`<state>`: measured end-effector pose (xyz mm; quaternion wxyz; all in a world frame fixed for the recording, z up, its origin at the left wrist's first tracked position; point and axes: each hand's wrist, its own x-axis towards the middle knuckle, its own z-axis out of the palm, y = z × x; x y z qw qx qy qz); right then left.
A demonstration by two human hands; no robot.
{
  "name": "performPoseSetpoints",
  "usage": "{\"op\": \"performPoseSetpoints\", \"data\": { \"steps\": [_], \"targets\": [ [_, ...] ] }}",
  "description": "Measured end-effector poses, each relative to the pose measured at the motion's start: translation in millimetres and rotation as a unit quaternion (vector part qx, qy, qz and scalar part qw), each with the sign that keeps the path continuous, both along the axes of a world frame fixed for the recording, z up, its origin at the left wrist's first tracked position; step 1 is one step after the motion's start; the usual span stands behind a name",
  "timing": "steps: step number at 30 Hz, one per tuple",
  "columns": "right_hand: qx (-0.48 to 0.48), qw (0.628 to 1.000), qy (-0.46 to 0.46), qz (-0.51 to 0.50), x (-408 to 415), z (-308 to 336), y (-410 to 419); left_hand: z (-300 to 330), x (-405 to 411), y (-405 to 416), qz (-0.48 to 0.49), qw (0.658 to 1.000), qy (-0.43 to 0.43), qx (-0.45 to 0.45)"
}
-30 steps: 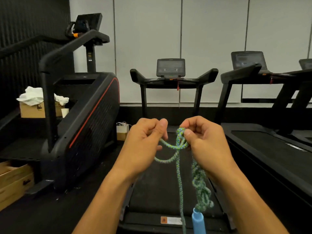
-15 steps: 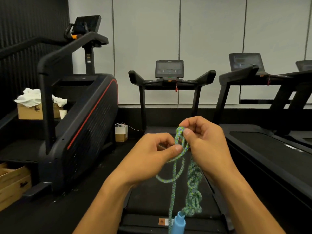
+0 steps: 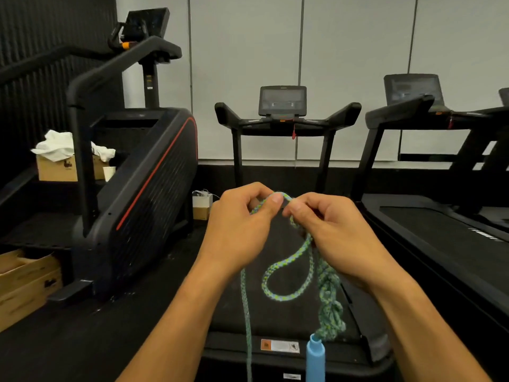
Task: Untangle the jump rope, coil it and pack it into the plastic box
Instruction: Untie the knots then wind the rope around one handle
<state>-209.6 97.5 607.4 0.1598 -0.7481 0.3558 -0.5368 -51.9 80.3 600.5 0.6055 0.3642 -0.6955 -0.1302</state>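
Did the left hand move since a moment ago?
Yes. The left hand rose back toward the treadmill console, meeting the right hand on the jump rope.

Gym: treadmills (image 3: 286, 125), stair climber (image 3: 143, 172).

Dim, even indoor light (wide-angle bowing at edges), slight softness

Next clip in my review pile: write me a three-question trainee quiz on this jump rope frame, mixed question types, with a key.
1. True or false: both hands pinch the jump rope at its top bend.
2. Which colour is the handle hanging at the bottom? A red, B blue, C black.
3. Fill in: below the right hand the rope hangs in a knotted ____.

Key
1. True: the left hand and the right hand pinch it close together.
2. B.
3. Bunch, ending just above the handle; a loose loop hangs between the hands.
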Motion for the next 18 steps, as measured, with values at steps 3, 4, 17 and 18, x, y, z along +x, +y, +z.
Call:
{"op": "performPoseSetpoints", "data": {
  "steps": [3, 4, 17, 18],
  "targets": [
    [0.004, 1.0, -0.013, 0.013, 3, -3, -1, 1, 1, 0, 0.038, 0.999, 0.004, -0.021],
    [0.016, 0.999, -0.026, 0.019, 4, -3, -1, 2, 1, 1, 0.054, 0.998, 0.006, -0.032],
    [0.119, 0.987, -0.045, 0.097, 6, 7, 17, 11, 53, -16, 0.153, 0.968, 0.196, -0.043],
    [0.117, 0.987, -0.047, 0.096, 7, 8, 19, 11, 55, -16, 0.151, 0.97, 0.188, -0.036]
  ]
}}
